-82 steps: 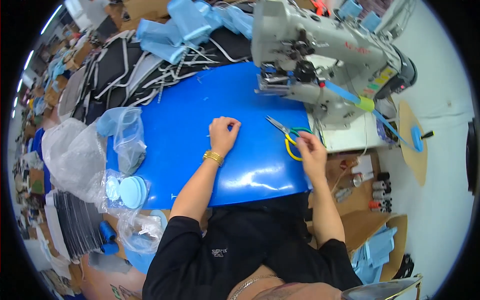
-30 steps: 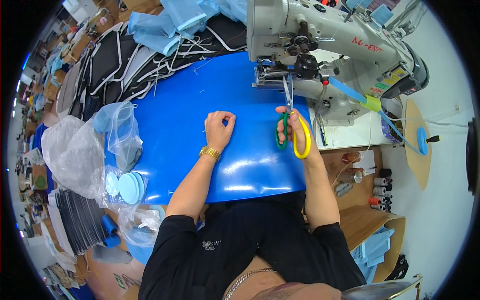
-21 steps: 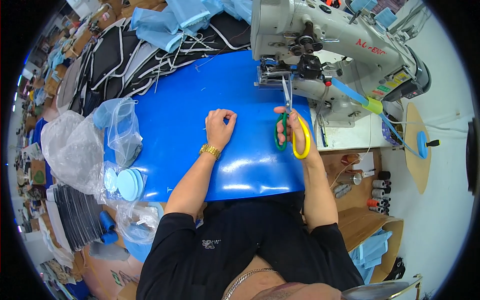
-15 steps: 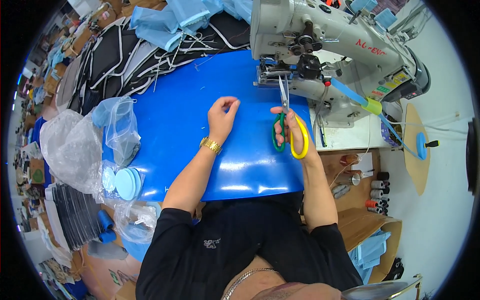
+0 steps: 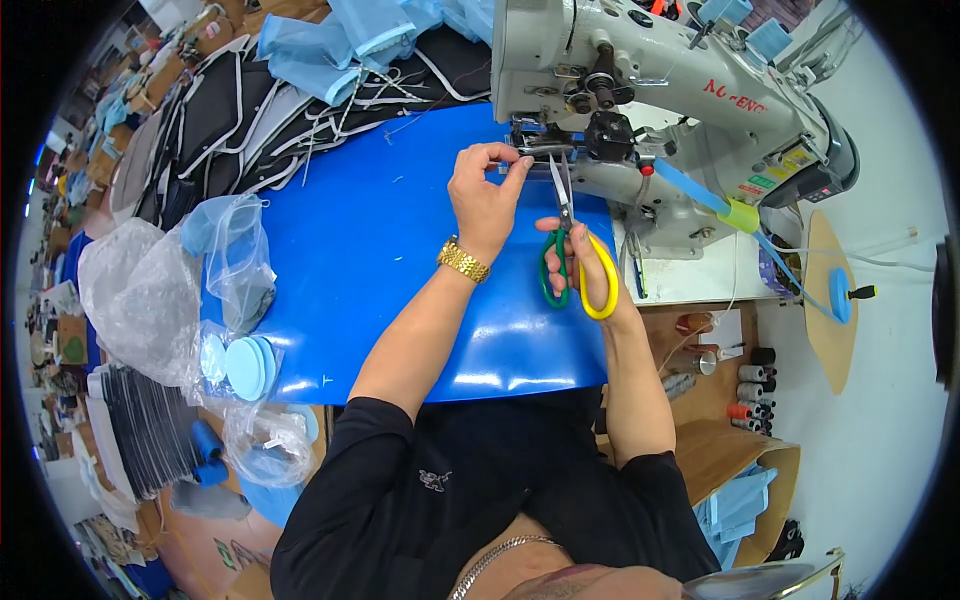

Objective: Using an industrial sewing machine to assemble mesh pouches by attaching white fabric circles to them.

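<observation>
My right hand (image 5: 590, 262) grips a pair of scissors (image 5: 598, 290) with one green and one yellow handle loop. Their blades point away from me, slightly apart, toward the sewing machine's arm. My left hand (image 5: 485, 195), with a gold watch (image 5: 463, 260) on its wrist, is raised beside the blade tips. Its thumb and forefinger are pinched together close to the sewing area; whatever they hold is too small to make out. The sewing machine (image 5: 690, 80) stands at the far right, its presser area (image 5: 545, 140) just beyond my fingers.
Under my hands lies a shiny blue work surface (image 5: 330, 250). Black panels with white edging (image 5: 230, 110) and light blue mesh (image 5: 310, 50) pile up at the far left. Clear plastic bags (image 5: 140, 300) and pale blue discs (image 5: 245, 368) sit left. Thread spools (image 5: 755, 390) stand at right.
My left hand has moved right and away from me, up to the machine beside the scissor tips. The right hand and scissors have hardly moved.
</observation>
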Demonstrator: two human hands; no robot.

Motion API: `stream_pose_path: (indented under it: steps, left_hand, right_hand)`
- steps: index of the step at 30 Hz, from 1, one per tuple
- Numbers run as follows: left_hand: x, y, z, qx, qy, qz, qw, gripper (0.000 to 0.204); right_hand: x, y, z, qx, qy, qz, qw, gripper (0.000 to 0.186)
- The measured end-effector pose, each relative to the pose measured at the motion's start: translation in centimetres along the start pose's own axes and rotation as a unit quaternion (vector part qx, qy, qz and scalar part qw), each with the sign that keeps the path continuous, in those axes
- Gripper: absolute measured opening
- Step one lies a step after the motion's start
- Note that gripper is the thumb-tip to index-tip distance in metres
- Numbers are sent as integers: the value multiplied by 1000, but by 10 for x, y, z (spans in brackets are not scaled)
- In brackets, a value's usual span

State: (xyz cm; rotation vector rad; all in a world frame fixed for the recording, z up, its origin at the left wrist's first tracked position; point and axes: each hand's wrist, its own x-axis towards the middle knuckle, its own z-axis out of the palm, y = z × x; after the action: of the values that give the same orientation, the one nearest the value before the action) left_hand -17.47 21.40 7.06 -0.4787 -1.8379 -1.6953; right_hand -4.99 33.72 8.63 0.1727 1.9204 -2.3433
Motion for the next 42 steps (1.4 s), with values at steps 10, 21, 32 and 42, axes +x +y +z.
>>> stream_pose_path:
  steps: [10, 21, 32, 42]
  left_hand:
    - [-6, 4, 8, -52, 37, -126, 990, 17]
    - [-11, 9, 23, -33, 55, -90, 994, 17]
    - [-2, -7, 4, -203, -17, -208, 957, 18]
    - [-2, -2, -4, -22, -45, -107, 993, 30]
  right_hand:
    - [-1, -2, 2, -34, -6, -11, 999, 63]
    - [-13, 5, -1, -110, 25, -12, 994, 52]
    - [-30, 24, -10, -491, 113, -22, 863, 59]
    - [-16, -35, -47, -431, 262, -248, 827, 44]
